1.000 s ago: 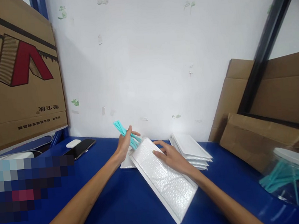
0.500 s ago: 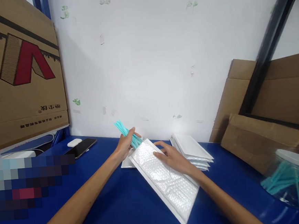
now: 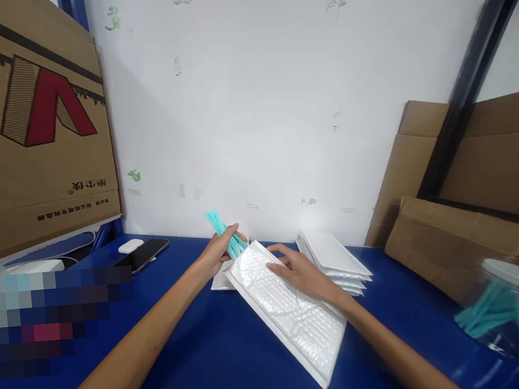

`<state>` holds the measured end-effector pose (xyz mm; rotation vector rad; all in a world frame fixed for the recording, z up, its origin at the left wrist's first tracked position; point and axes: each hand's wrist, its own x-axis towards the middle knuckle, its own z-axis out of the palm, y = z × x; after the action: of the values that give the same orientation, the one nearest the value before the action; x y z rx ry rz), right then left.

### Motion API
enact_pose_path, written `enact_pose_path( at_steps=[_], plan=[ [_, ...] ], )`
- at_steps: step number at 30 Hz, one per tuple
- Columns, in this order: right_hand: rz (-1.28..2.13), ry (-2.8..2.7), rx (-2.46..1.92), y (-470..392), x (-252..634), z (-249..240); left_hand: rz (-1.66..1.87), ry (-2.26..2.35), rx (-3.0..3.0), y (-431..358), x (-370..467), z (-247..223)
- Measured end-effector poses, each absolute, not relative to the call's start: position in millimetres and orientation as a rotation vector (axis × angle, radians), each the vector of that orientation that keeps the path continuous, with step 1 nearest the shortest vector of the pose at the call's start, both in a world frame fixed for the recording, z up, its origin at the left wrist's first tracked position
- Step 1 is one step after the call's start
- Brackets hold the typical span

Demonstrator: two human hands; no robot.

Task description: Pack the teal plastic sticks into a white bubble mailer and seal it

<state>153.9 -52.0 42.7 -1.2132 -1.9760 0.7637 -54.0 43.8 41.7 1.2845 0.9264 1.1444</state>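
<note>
While the left hand (image 3: 214, 255) closes its grip on a bunch of teal sticks (image 3: 225, 234), their lower ends enter the open mouth of a white bubble mailer (image 3: 286, 309), which lies slantwise on the blue surface (image 3: 201, 367). The right hand (image 3: 299, 272) rests flat, fingers spread, on the upper part of the mailer, gripping nothing. Just right of the mailer, touching the wall side of the surface, sits a stack of further white mailers (image 3: 336, 260); one more white piece (image 3: 221, 281) shows under the mailer's upper left edge. Well to the left of the mailer lie a dark phone (image 3: 142, 255) and a small white case (image 3: 129, 246), and beyond them stands a large cardboard box (image 3: 34, 128) bearing a red-and-hatched "V"-like mark and lines of printed characters seen upside down, not legible. Far right of the mailer, a clear lidded container (image 3: 511, 306) holds more teal sticks, before leaning cardboard sheets (image 3: 460, 238).
</note>
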Motion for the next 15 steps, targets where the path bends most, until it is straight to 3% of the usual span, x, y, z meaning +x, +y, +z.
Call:
enact_pose_path(
  at_steps=[15],
  plan=[
    [0.804,-1.946,-1.184,-52.5,154.3,46.7,1.115,0.798,1.166,39.5,-48.9,44.8]
  ],
)
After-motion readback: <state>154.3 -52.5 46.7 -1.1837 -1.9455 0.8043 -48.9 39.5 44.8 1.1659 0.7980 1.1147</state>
